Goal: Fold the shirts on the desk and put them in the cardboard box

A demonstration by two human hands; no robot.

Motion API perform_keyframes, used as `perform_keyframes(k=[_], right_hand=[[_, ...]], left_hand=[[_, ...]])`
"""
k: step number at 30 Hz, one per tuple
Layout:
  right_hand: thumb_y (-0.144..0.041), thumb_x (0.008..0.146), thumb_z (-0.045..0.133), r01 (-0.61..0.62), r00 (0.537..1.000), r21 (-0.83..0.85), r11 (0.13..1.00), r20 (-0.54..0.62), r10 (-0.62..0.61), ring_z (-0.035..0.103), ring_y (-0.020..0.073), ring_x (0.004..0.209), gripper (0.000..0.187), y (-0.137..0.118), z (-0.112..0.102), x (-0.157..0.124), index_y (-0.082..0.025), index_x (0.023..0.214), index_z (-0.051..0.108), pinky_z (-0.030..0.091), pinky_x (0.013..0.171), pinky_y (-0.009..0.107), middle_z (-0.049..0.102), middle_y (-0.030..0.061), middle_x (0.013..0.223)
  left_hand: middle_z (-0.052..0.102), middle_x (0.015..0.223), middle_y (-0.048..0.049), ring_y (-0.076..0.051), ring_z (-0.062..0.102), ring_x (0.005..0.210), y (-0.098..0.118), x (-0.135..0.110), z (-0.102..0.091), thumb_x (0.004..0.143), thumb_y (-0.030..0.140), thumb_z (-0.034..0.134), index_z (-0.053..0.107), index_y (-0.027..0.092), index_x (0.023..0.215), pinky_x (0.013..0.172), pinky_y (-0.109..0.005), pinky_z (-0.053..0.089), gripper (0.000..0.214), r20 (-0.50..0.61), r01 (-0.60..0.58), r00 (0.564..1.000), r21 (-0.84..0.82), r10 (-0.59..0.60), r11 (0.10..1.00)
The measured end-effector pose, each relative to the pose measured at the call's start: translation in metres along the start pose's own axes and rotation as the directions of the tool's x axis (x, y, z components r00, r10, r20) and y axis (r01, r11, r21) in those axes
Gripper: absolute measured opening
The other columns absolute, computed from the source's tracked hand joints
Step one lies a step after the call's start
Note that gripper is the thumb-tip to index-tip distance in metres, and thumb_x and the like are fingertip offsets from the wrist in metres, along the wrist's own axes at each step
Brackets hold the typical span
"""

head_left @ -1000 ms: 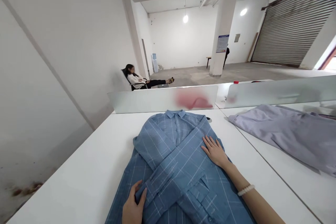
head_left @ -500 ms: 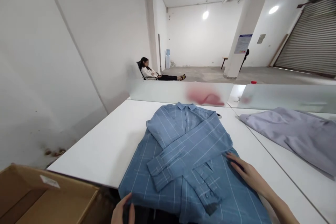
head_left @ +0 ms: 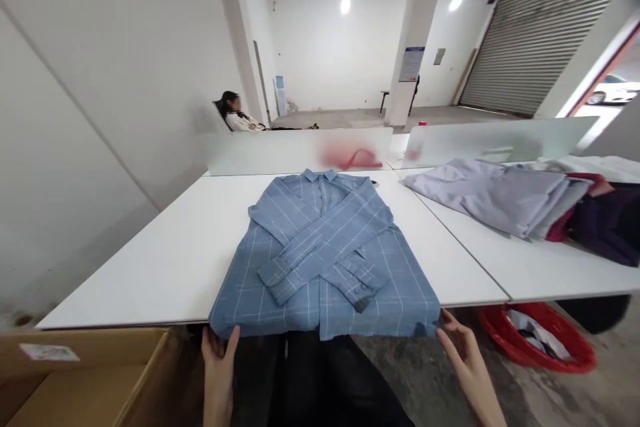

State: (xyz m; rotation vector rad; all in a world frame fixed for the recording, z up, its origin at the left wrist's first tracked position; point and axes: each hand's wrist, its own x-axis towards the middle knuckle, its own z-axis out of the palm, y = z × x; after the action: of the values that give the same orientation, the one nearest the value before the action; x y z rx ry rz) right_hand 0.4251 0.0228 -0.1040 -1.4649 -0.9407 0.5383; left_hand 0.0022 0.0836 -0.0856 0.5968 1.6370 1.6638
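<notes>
A: "Where is the shirt (head_left: 325,250)?"
B: "On the tabletop (head_left: 165,260), sleeves (head_left: 345,223) crossed, hem (head_left: 380,324) overhanging at six o'clock."
A: "What grips it?"
B: "Left hand (head_left: 219,349) at seven o'clock, right hand (head_left: 461,343) at five, each pinching a hem corner."

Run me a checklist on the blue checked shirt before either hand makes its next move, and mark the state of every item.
1. Left hand at the left hem corner of the blue checked shirt: ok.
2. Right hand at the right hem corner: ok.
3. Firm pinch at both corners: cannot tell; how tightly the fingers close does not show.
4. Sleeves crossed over the shirt front: ok.
5. Whole shirt on the white tabletop: not ok; the hem reaches past the near edge.
6. Shirt apart from the lavender garment: ok, bare tabletop lies between them.
</notes>
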Motion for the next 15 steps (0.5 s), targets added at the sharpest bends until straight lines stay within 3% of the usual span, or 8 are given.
perform_keyframes(k=[3,6,8,11,15], right_hand=[[-0.056,0.069,0.067,0.030,0.998,0.010,1.000,0.046,-0.030,0.056,0.0148,0.068,0.040,-0.007,0.015,0.004,-0.022,0.078,0.047,0.050,0.062,0.024,0.055,-0.0012,0.074],[-0.052,0.070,0.068,0.018,0.999,-0.032,0.999,0.051,-0.016,0.042,0.0100,0.053,0.037,-0.007,0.019,-0.002,-0.023,0.079,0.048,0.042,0.051,0.020,0.043,-0.0062,0.065],[-0.051,0.070,0.069,-0.026,0.998,-0.025,0.999,0.055,0.028,0.049,0.0112,0.058,0.036,-0.003,0.015,-0.007,-0.023,0.085,0.052,0.045,0.054,0.019,0.052,-0.0040,0.073],[-0.054,0.070,0.068,-0.138,0.976,-0.010,0.990,0.171,0.138,0.063,0.0205,0.090,0.041,0.000,0.006,-0.005,-0.024,0.098,0.064,0.052,0.073,0.023,0.066,0.0040,0.101],[-0.059,0.072,0.064,-0.256,0.869,-0.074,0.964,0.420,0.263,0.059,0.0274,0.111,0.043,-0.009,0.000,0.011,-0.024,0.095,0.074,0.048,0.092,0.031,0.069,0.0070,0.111]], left_hand=[[0.055,0.132,-0.0121,-0.028,0.046,0.128,0.008,0.007,-0.007,0.078,0.031,0.065,0.052,0.018,0.123,0.110,-0.044,0.034,0.048,0.077,0.076,0.994,0.048,-0.079,0.996],[0.066,0.114,-0.0087,-0.027,0.053,0.121,0.010,0.008,-0.018,0.077,0.024,0.065,0.062,0.017,0.106,0.107,-0.043,0.038,0.030,0.084,0.228,0.970,-0.003,-0.227,0.974],[0.070,0.104,-0.0067,-0.025,0.056,0.118,0.010,0.008,-0.025,0.075,0.018,0.063,0.064,0.018,0.099,0.106,-0.041,0.039,0.024,0.080,0.309,0.949,-0.053,-0.305,0.950],[0.072,0.092,-0.0058,-0.026,0.062,0.110,0.013,0.006,-0.031,0.068,0.017,0.066,0.065,0.017,0.091,0.101,-0.041,0.045,0.023,0.122,0.380,0.921,-0.071,-0.370,0.922],[0.073,0.084,-0.0077,-0.031,0.063,0.106,0.023,0.003,-0.036,0.057,0.025,0.076,0.066,0.017,0.080,0.095,-0.043,0.050,0.027,0.180,0.411,0.893,0.044,-0.412,0.910]])
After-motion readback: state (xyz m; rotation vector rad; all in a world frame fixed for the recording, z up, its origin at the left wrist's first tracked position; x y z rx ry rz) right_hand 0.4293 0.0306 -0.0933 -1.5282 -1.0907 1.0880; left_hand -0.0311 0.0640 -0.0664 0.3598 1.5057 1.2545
